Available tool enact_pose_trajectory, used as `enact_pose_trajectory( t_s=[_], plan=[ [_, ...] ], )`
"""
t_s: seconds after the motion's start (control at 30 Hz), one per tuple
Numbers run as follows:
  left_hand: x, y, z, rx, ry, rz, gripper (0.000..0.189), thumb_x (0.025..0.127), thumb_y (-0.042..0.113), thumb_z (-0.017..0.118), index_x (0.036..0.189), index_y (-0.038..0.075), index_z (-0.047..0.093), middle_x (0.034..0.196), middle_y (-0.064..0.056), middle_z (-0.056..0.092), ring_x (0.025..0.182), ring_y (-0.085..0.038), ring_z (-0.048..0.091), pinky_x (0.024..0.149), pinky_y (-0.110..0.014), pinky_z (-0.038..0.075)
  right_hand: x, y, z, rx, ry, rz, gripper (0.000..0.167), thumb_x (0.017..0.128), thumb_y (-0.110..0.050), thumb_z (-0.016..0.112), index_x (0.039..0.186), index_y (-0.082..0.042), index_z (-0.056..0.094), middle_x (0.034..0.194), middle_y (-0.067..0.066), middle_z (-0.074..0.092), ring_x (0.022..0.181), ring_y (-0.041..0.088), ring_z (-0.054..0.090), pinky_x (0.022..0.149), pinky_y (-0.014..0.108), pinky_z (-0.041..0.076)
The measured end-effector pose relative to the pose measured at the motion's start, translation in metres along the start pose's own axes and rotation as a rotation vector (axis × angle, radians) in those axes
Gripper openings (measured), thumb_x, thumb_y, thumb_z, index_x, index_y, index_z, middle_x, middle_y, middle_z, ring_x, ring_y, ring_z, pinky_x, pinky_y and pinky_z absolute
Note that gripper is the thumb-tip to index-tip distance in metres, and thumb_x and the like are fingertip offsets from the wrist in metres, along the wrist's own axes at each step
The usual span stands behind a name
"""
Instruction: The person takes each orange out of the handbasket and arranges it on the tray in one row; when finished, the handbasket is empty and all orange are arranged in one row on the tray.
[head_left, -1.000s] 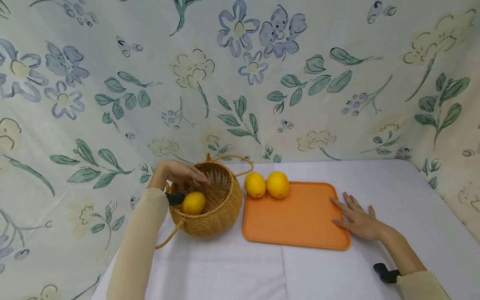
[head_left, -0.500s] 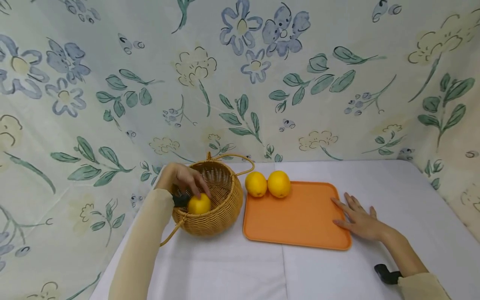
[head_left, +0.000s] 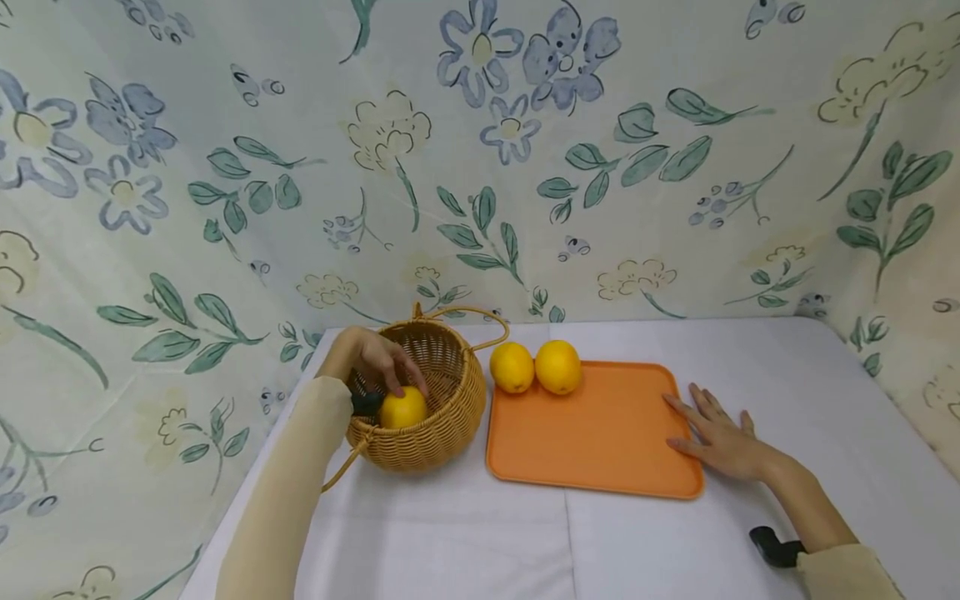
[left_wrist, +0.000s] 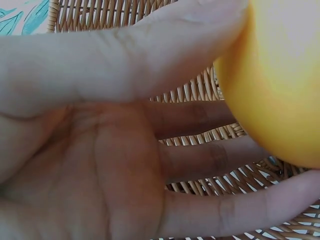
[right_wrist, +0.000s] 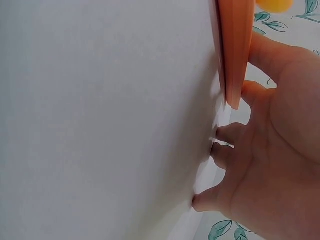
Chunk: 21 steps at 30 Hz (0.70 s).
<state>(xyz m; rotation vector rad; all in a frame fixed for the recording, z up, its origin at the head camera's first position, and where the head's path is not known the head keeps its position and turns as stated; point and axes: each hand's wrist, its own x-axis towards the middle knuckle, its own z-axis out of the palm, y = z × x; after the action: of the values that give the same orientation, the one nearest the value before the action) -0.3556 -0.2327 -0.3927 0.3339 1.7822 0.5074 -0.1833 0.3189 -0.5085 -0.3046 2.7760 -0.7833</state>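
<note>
Inside the wicker basket [head_left: 420,446], my left hand [head_left: 378,357] holds a round yellow orange [head_left: 405,408]. In the left wrist view the thumb [left_wrist: 200,25] presses on the near side of the orange [left_wrist: 280,90], and the other fingers reach behind and under it. Two more oranges, a left one [head_left: 512,367] and a right one [head_left: 558,367], sit side by side on the far left corner of the orange tray [head_left: 600,433]. My right hand [head_left: 720,442] rests at the tray's right edge with spread fingers. In the right wrist view its thumb and a finger touch the tray rim [right_wrist: 235,55].
The basket's looped handles stick out, one at the back right [head_left: 498,329] and one at the front left [head_left: 341,471]. A white cloth [head_left: 465,542] covers the table. Behind it hangs a flowered curtain [head_left: 300,242].
My left hand has moved down and slightly right in the basket and taken hold of the orange, which has shifted a little right. My right hand and the tray stay still.
</note>
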Motion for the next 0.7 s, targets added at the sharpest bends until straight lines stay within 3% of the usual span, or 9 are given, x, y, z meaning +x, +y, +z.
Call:
enact_pose_trajectory(
  t_s=[0.2, 0.37, 0.6, 0.7],
  plan=[
    [0.0008, 0.0009, 0.0020, -0.030, 0.008, -0.018, 0.045, 0.096, 0.008, 0.072, 0.140, 0.016, 0.065, 0.145, -0.012, 0.052, 0.109, -0.021, 0.053, 0.085, -0.029, 0.054, -0.0006, -0.0010, -0.0013, 0.003, -0.002, 0.006, 0.083, 0.099, -0.048, 0.064, 0.162, -0.008, 0.027, 0.167, 0.037, 0.000, 0.151, 0.063, -0.003, 0.105, 0.088, -0.014],
    [0.0021, 0.0014, 0.0028, -0.005, 0.016, 0.003, 0.048, 0.092, 0.002, 0.074, 0.138, 0.014, 0.065, 0.149, -0.012, 0.048, 0.120, -0.024, 0.050, 0.098, -0.033, 0.055, -0.0003, -0.0016, -0.0007, 0.000, -0.003, 0.015, 0.083, 0.099, -0.049, 0.064, 0.162, -0.008, 0.027, 0.167, 0.037, 0.000, 0.151, 0.063, -0.004, 0.105, 0.088, -0.014],
    [-0.0012, -0.0011, 0.0012, -0.051, 0.186, 0.074, 0.050, 0.093, 0.006, 0.075, 0.140, 0.013, 0.060, 0.150, -0.015, 0.041, 0.117, -0.028, 0.057, 0.097, -0.045, 0.060, 0.0002, -0.0012, -0.0004, 0.004, -0.004, 0.014, 0.083, 0.099, -0.048, 0.064, 0.162, -0.008, 0.027, 0.167, 0.037, -0.001, 0.151, 0.063, -0.005, 0.104, 0.088, -0.015],
    [-0.0015, -0.0021, 0.0011, -0.085, 0.184, 0.076, 0.052, 0.095, 0.006, 0.073, 0.143, 0.012, 0.056, 0.149, -0.018, 0.040, 0.116, -0.030, 0.058, 0.098, -0.047, 0.060, 0.0007, -0.0012, -0.0004, 0.005, -0.006, 0.019, 0.084, 0.099, -0.049, 0.063, 0.162, -0.008, 0.026, 0.167, 0.037, -0.001, 0.151, 0.062, -0.005, 0.105, 0.088, -0.015]
  ],
)
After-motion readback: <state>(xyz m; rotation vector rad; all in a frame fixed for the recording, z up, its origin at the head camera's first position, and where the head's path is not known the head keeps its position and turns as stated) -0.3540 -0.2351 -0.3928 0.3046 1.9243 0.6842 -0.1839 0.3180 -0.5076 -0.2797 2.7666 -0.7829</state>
